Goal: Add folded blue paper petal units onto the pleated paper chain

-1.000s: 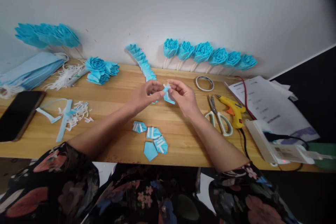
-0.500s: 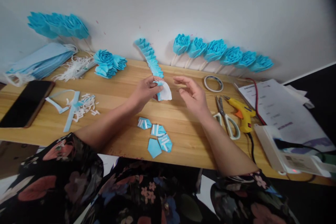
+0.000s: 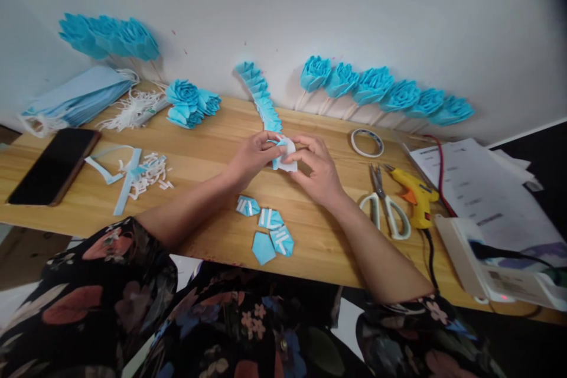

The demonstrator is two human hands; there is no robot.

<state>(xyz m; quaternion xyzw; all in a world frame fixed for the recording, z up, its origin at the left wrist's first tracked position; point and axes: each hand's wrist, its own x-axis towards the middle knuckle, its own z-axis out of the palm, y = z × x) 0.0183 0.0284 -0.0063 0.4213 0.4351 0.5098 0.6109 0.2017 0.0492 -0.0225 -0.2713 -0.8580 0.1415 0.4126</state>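
Observation:
Between my two hands is a blue-and-white petal piece (image 3: 287, 159), its white side toward me. My left hand (image 3: 254, 156) pinches it at the left edge. The fingers of my right hand (image 3: 318, 170) are closed on its right side. Behind the hands a pleated strip of overlapping blue petals (image 3: 260, 94) runs up toward the wall; whether it joins the held piece is hidden by my fingers. Nearer to me lie several folded blue pieces (image 3: 270, 218), some with white strips across them.
Scissors (image 3: 381, 195), a yellow glue gun (image 3: 414, 192) and a tape roll (image 3: 367, 143) lie at the right, beside papers (image 3: 478, 189) and a power strip (image 3: 478, 266). Blue flowers on sticks (image 3: 372, 85) lean on the wall. A phone (image 3: 51, 165), scraps (image 3: 148, 177) and face masks (image 3: 82, 97) are left.
My right hand has come in from the right and closed on the white side of the petal piece. My left hand keeps its pinch. The view has shifted slightly.

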